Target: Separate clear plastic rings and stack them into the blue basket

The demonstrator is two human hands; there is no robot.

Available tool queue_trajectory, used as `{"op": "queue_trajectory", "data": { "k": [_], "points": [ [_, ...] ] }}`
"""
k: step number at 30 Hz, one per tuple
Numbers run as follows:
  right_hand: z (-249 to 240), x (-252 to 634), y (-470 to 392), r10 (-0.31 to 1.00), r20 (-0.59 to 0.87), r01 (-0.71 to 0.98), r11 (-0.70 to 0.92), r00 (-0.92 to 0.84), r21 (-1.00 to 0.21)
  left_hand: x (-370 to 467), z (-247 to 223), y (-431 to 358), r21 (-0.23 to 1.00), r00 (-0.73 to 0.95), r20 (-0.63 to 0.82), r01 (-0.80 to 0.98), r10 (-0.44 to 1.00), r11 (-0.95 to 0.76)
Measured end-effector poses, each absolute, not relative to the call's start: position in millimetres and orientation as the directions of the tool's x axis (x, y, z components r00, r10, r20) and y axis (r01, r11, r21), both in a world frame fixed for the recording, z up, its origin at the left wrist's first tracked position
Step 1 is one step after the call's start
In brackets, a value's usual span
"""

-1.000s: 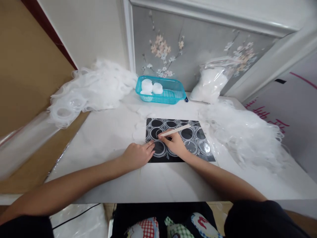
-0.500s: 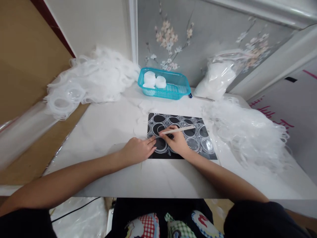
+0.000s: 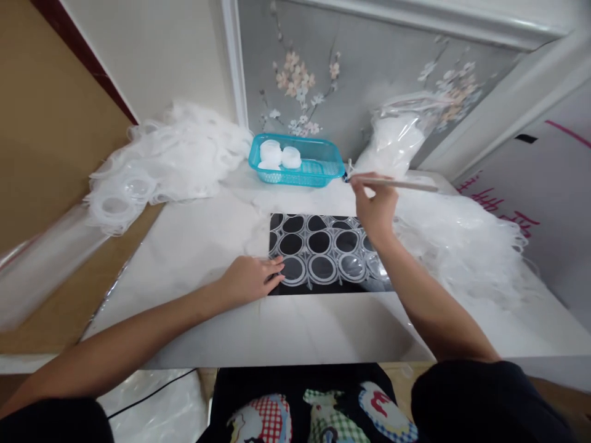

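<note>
A black sheet (image 3: 335, 286) with rows of pale translucent ring outlines lies flat on the table. My left hand (image 3: 252, 278) rests at its left edge, fingers stretched out and slightly apart, the fingertips touching the sheet. Raised beyond the sheet, my right hand (image 3: 376, 203) pinches a thin pale stick (image 3: 410, 184) that points out to the right. A small whitish piece (image 3: 349, 167) shows by the stick's left end; whether it is held cannot be made out. Close to those fingertips stands a blue plastic basket (image 3: 330, 178) holding several white round pieces (image 3: 290, 157).
Loose translucent white rings form a heap (image 3: 184, 154) at the back left and another pile (image 3: 466, 240) on the right. Behind my right hand a clear bag (image 3: 392, 141) of white material leans against the flowered wall panel (image 3: 351, 37). The white table's (image 3: 221, 344) front edge is near my body.
My right hand has lifted off the sheet and moved up and right with the stick, toward the basket's right end. My left hand stays at the sheet's left edge. The view has shifted slightly.
</note>
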State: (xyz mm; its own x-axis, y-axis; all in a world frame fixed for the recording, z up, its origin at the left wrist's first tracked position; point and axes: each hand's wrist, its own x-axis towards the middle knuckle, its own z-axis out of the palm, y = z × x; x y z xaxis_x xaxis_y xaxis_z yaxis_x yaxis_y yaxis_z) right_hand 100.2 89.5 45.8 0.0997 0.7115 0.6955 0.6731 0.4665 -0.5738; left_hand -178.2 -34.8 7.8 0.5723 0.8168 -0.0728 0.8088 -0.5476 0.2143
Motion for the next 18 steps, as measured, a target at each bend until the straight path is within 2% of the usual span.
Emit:
{"op": "queue_trajectory", "data": {
  "k": [4,8,12,15,18],
  "points": [
    [13.3,108.6,37.5,0.872,0.483,0.615,0.424,-0.079,-0.665,-175.4,11.6,-30.3,0.15,0.558,-0.039,0.823,0.829,-0.547],
    [-18.4,106.1,0.3,0.942,0.296,0.532,0.333,-0.158,-0.778,-157.9,12.3,-31.0,0.093,0.598,0.058,0.794,0.799,-0.601],
    [-19.9,99.9,-2.5,0.945,0.252,0.462,0.322,-0.207,-0.827,-129.6,10.5,-30.1,0.029,0.666,0.043,0.745,0.745,-0.667],
    [-15.7,95.8,1.6,0.947,0.241,0.453,0.315,-0.215,-0.834,-114.6,9.3,-28.2,-0.023,0.649,-0.017,0.76,0.761,-0.649],
    [-16.0,93.8,2.7,0.946,0.247,0.478,0.321,-0.212,-0.818,-111.1,9.2,-27.6,-0.017,0.628,-0.058,0.776,0.776,-0.63]
  ]
}}
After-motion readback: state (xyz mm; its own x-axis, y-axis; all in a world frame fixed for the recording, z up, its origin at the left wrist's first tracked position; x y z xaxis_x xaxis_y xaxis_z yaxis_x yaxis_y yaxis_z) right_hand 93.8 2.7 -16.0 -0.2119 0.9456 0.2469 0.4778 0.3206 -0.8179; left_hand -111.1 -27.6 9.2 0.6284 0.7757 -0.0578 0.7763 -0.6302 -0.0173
